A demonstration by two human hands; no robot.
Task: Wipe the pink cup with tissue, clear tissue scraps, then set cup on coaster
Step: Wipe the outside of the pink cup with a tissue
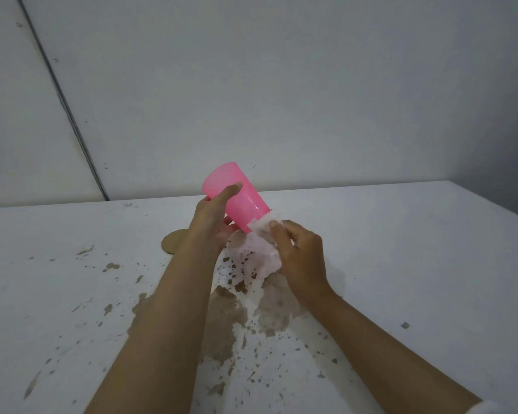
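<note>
The left grip [213, 222] curls round the tilted pink cup [245, 201], held mid-frame above the surface [401, 234]. The right grip [302, 258] pinches a tissue [260, 252] against its narrow end. A coaster [174, 242] lies left, behind the wrist.

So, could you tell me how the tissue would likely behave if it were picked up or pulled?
The tissue droops crumpled from the right hand at the cup, so it is probably floppy and light. It looks thin, so hard pulling might tear it.
</note>
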